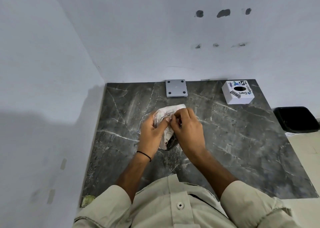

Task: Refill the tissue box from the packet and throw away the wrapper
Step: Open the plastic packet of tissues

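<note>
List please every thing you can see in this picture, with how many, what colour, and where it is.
tissue packet: one, white with dark print, middle of the table, held in both hands
tissue box: one, white with stickers, dark round opening on top, far right corner of the table
grey square plate: one, grey with four dark dots, far edge against the wall
bin: one, black, on the floor right of the table
table: one, dark grey marble with white veins
wristband: one, black, left wrist
hands: left hand and right hand, both pinching the packet
</note>
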